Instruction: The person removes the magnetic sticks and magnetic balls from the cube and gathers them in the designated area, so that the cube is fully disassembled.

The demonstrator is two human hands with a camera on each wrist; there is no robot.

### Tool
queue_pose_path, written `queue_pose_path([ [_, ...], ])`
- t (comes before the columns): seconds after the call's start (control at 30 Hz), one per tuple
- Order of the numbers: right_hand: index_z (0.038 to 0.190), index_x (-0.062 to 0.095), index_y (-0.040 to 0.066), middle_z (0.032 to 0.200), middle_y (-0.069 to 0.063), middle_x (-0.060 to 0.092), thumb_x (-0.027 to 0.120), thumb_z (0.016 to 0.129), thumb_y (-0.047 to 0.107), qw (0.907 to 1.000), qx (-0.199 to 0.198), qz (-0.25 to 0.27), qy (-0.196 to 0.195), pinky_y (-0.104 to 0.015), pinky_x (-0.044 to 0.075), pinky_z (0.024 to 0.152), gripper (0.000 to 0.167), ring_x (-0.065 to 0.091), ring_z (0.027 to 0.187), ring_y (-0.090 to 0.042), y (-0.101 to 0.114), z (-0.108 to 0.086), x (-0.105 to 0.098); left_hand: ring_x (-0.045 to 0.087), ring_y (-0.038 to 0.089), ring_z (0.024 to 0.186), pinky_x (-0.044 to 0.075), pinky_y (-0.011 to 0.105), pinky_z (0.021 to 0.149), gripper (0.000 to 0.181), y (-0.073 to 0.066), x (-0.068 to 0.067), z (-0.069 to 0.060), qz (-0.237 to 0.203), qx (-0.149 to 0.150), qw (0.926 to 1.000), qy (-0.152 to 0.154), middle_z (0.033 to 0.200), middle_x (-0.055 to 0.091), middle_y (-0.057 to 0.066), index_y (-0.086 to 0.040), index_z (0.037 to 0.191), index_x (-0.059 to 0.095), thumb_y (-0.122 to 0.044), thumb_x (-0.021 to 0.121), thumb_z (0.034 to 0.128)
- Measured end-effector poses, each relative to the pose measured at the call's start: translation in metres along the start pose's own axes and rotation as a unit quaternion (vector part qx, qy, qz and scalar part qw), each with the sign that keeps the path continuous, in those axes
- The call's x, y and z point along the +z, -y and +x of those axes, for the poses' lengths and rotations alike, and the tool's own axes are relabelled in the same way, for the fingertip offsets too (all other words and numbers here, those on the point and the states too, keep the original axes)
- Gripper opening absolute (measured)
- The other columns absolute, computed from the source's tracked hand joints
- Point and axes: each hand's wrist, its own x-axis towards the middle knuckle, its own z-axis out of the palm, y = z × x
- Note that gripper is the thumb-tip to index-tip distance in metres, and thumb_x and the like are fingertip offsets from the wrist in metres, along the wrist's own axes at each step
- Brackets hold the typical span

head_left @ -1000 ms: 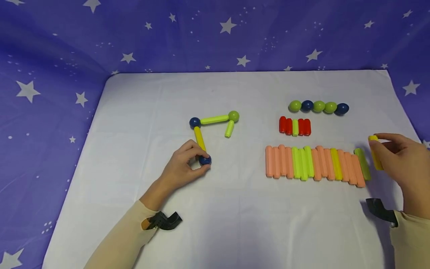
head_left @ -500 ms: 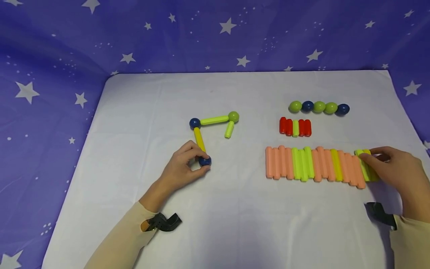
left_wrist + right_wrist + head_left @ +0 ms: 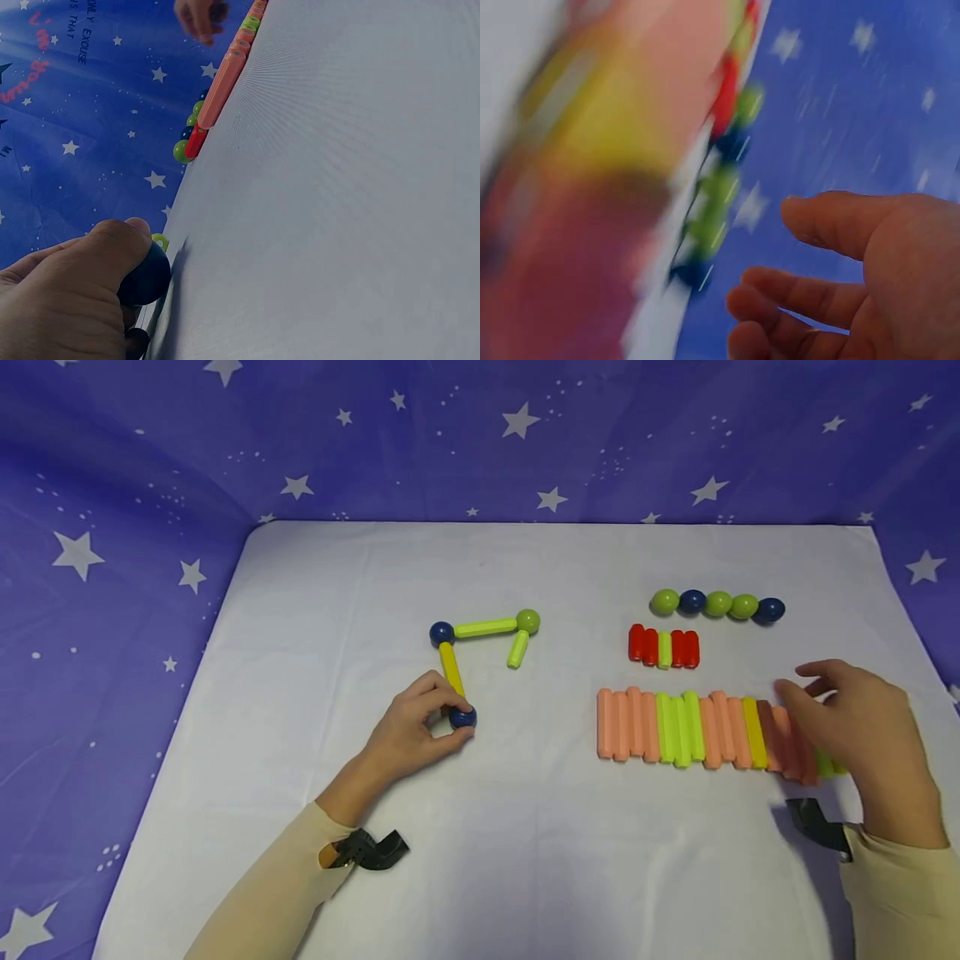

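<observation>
Between its thumb and fingers my left hand (image 3: 412,718) pinches a dark blue ball (image 3: 463,718), also seen close up in the left wrist view (image 3: 148,277). A yellow stick (image 3: 452,668) joins this ball to a second blue ball (image 3: 442,632). From there a lime stick (image 3: 486,627) leads to a green ball (image 3: 528,621), with a short lime stick (image 3: 517,649) attached. Holding nothing, my right hand (image 3: 862,718) hovers with spread fingers over the right end of a row of sticks (image 3: 633,727). It hides part of that end.
Behind the row lie short red sticks (image 3: 637,644) with one lime stick (image 3: 664,650) among them. Farther back, a line of green and blue balls (image 3: 717,603) touches end to end. A purple star-patterned cloth (image 3: 465,443) borders the white table (image 3: 375,577).
My right hand has placed a yellow stick at the row's right end, let it go, and moved up and left. The left hand keeps its hold on the blue ball.
</observation>
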Motion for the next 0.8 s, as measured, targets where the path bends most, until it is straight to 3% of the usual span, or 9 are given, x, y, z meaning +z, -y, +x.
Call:
queue_pose_path([
  [0.13,0.125,0.056,-0.001,0.104,-0.023,0.061,0.058,0.094,0.042,0.9926,-0.113,0.04,-0.018,-0.048,0.047,0.064,0.053,0.057,0.084,-0.035,0.062,-0.004,0.0,0.054,0.011,0.087,0.048,0.027,0.074,0.024,0.001,-0.001,-0.001,0.004,0.003,1.0,-0.003,0.099,0.055,-0.003,-0.011,0.097,0.069,-0.012,0.083,0.0776],
  [0.27,0.12,0.061,0.005,0.094,-0.012,0.066,0.058,0.094,0.031,0.9723,-0.22,0.078,-0.011,-0.041,0.045,0.063,0.037,0.057,0.074,-0.026,0.119,-0.006,0.005,0.054,0.011,0.087,0.048,0.028,0.074,0.023,0.002,-0.002,0.001,0.0,0.009,0.9999,-0.007,0.099,0.055,-0.002,-0.01,0.097,0.07,-0.012,0.083,0.0778],
  [0.33,0.121,0.061,0.007,0.092,-0.008,0.067,0.058,0.094,0.028,0.9641,-0.25,0.089,0.003,-0.039,0.046,0.063,0.035,0.058,0.07,-0.022,0.145,-0.007,0.012,0.054,0.011,0.088,0.048,0.028,0.074,0.023,0.002,-0.001,0.001,-0.003,0.009,0.9999,-0.006,0.099,0.055,-0.002,-0.011,0.097,0.07,-0.012,0.083,0.0779],
  [0.43,0.124,0.059,0.008,0.094,-0.006,0.069,0.059,0.093,0.029,0.9586,-0.264,0.103,0.032,-0.038,0.049,0.065,0.038,0.06,0.07,-0.019,0.18,-0.01,0.026,0.054,0.011,0.088,0.049,0.028,0.074,0.023,0.003,0.0,0.001,-0.005,0.005,1.0,-0.002,0.099,0.055,-0.002,-0.011,0.097,0.07,-0.013,0.083,0.0779],
  [0.6,0.133,0.051,0.006,0.099,-0.008,0.068,0.062,0.092,0.029,0.9584,-0.249,0.119,0.072,-0.038,0.051,0.07,0.049,0.061,0.077,-0.022,0.232,-0.019,0.05,0.054,0.01,0.088,0.049,0.027,0.075,0.024,0.004,-0.001,-0.002,-0.001,0.0,1.0,-0.002,0.099,0.054,-0.003,-0.013,0.098,0.069,-0.014,0.083,0.0779],
  [0.7,0.135,0.048,0.001,0.092,-0.01,0.063,0.063,0.091,0.028,0.9599,-0.249,0.11,0.066,-0.037,0.048,0.067,0.053,0.057,0.077,-0.024,0.252,-0.023,0.063,0.054,0.01,0.088,0.049,0.026,0.076,0.024,0.004,-0.001,-0.002,-0.005,0.0,1.0,0.0,0.1,0.054,-0.003,-0.012,0.098,0.069,-0.014,0.083,0.0782],
  [0.8,0.122,0.051,-0.001,0.083,-0.01,0.054,0.063,0.09,0.027,0.9637,-0.245,0.09,0.057,-0.036,0.044,0.06,0.044,0.052,0.072,-0.025,0.266,-0.022,0.073,0.054,0.01,0.088,0.049,0.026,0.076,0.024,0.004,-0.001,-0.002,-0.01,0.001,1.0,0.001,0.1,0.054,-0.004,-0.011,0.099,0.069,-0.014,0.082,0.0785],
])
